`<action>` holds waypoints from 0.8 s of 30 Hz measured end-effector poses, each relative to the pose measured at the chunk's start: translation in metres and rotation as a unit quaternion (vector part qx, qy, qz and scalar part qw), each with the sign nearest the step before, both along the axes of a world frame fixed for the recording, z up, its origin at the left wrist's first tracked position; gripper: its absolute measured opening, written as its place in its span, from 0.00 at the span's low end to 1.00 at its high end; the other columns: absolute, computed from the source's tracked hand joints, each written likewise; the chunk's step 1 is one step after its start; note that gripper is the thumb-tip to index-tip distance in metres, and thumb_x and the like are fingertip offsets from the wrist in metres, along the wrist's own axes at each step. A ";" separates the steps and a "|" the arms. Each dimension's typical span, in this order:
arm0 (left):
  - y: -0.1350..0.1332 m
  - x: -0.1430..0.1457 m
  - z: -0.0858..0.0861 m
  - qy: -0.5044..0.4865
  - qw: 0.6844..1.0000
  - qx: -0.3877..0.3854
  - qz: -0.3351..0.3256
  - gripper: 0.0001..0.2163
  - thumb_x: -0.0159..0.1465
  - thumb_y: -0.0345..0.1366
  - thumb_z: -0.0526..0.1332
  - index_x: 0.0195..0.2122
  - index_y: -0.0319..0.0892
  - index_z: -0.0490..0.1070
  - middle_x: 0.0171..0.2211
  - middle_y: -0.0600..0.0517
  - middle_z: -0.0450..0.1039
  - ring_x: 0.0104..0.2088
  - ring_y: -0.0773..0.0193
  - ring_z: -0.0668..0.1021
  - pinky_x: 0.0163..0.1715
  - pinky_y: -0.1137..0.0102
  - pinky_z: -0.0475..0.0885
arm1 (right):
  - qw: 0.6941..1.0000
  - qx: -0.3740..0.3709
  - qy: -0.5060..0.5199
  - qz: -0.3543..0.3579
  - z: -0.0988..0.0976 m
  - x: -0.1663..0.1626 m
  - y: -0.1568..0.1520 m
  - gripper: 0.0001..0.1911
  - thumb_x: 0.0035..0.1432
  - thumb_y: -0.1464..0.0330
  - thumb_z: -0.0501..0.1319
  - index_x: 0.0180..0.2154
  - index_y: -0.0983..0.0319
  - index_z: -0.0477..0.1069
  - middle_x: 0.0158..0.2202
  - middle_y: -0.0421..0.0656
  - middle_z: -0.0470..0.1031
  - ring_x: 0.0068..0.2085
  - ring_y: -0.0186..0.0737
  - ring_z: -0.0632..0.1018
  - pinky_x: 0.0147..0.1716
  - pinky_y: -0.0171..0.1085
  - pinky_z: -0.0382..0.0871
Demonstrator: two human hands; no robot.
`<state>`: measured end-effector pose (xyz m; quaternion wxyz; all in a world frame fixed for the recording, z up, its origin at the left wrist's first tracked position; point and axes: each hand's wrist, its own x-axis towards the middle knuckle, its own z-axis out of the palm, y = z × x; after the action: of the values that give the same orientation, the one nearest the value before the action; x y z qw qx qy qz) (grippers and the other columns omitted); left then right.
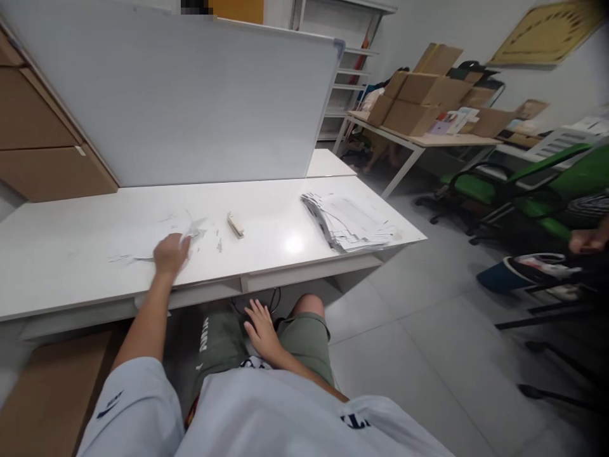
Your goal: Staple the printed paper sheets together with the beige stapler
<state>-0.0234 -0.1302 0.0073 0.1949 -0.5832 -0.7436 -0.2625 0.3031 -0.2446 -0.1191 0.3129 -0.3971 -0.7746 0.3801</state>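
Note:
My left hand (170, 252) rests on the white table (71, 266), its fingers curled over a piece of torn white paper (190, 230) among loose paper scraps. My right hand (261, 325) lies open and flat in my lap, on my green shorts below the table edge. A small beige stapler (235, 225) lies on the table to the right of my left hand. Further right, a fanned stack of printed papers (349, 222) sits near the table's right end.
A large whiteboard (181, 95) leans upright behind the table. Wooden drawers (33, 133) stand at the left. Cardboard boxes (428, 89) crowd a far table. Green chairs (537, 184) and another person's hand (587, 240) are at the right, above a grey tiled floor.

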 end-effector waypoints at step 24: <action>0.036 0.116 0.007 -0.213 0.945 -0.103 -0.224 0.22 0.67 0.37 0.49 0.60 0.39 0.64 0.59 0.42 0.67 0.60 0.55 0.68 0.61 0.59 0.63 | 0.975 -0.159 -0.003 -0.157 0.115 0.074 0.174 0.30 0.53 0.74 0.51 0.59 0.65 0.65 0.39 0.45 0.76 0.35 0.37 0.76 0.34 0.33 0.72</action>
<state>0.0921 -0.0940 0.0147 -0.0931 -0.6823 -0.6409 -0.3392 0.3768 -0.0706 -0.0043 0.2991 -0.5594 -0.6335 0.4430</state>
